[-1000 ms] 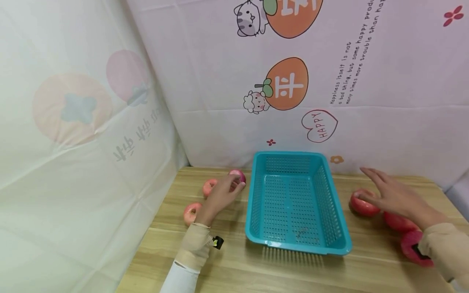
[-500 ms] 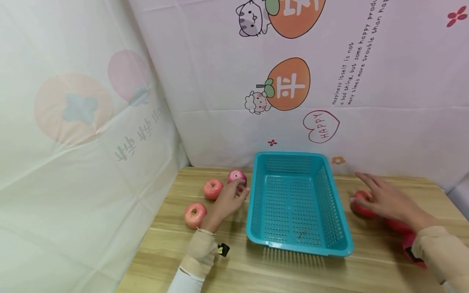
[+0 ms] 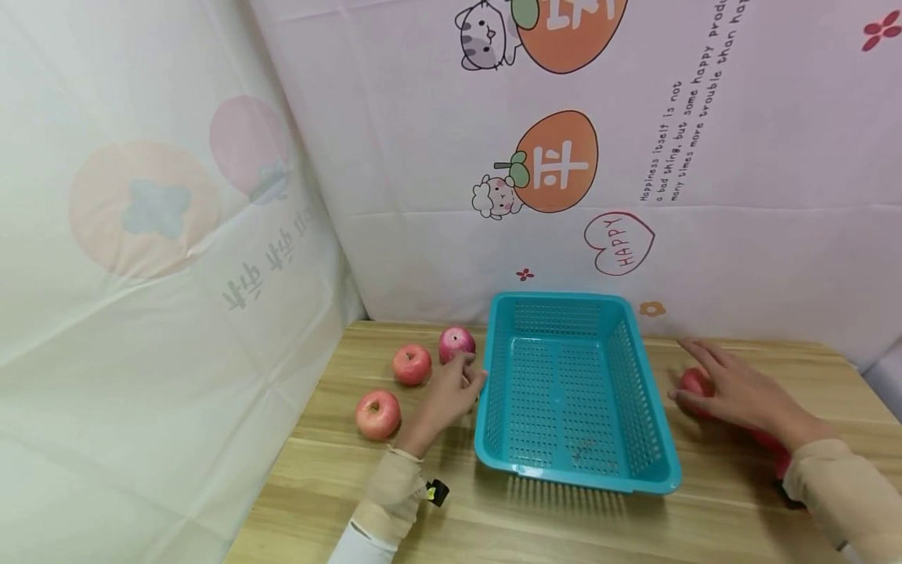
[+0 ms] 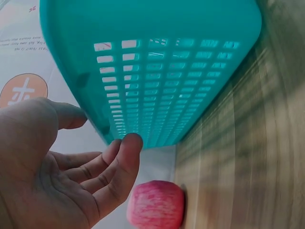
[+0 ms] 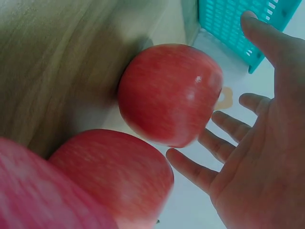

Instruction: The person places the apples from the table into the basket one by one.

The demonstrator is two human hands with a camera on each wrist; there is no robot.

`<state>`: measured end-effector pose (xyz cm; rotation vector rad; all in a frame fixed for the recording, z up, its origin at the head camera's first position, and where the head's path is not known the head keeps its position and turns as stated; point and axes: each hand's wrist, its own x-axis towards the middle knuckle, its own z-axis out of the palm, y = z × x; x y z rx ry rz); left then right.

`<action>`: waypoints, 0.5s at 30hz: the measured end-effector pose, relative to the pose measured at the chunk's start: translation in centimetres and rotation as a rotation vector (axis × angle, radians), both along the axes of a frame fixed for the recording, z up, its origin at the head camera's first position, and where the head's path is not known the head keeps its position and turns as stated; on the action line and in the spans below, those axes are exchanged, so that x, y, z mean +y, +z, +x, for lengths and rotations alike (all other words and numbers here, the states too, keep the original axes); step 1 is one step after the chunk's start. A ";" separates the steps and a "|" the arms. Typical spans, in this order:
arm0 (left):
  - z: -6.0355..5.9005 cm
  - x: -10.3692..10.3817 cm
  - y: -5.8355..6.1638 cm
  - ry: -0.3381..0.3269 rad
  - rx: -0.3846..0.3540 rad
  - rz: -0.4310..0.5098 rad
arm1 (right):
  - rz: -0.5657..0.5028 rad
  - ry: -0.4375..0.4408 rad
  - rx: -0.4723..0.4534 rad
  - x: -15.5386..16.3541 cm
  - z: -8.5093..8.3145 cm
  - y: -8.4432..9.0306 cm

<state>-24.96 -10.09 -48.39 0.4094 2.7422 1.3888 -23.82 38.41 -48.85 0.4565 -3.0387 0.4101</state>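
Both of your hands are spread and empty, each closing in on an apple, so the step in hand reads as the reach and grasp. Your right hand [image 3: 733, 389] hovers over the nearest red apple [image 3: 694, 384] with fingers straight and fanned. The right wrist view shows that apple [image 5: 170, 93] just off the palm, with no finger curled round it yet. Lower the palm squarely over its crown and wrap the fingers evenly before lifting, because a second apple [image 5: 114, 176] sits right against it and a sideways nudge could set both rolling along the worktop [image 3: 705, 525].

Your left hand [image 3: 451, 392] lies with relaxed, slightly bent fingers between the pink apple [image 3: 456, 343] and the left wall of the teal basket [image 3: 493, 392]. The left wrist view shows the pink apple [image 4: 156, 204] just beyond the fingertips, apart from them. Come at it from above rather than from the basket side, where there is little room.

Two more apples lie further left: one [image 3: 412, 363] beside the pink one, another [image 3: 377, 413] nearer your wrist. The basket stands between your hands and holds no fruit.
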 end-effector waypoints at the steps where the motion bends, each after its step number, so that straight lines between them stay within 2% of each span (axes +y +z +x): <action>1: 0.0 0.1 -0.1 0.004 0.002 0.002 | 0.001 -0.002 -0.008 0.0 0.0 -0.1; 7: 0.1 0.4 -0.4 -0.003 0.033 -0.009 | 0.005 -0.011 -0.041 0.2 -0.1 -0.7; 15: 0.5 0.9 -0.5 -0.033 0.020 -0.005 | -0.003 -0.004 -0.009 0.4 -0.3 -1.5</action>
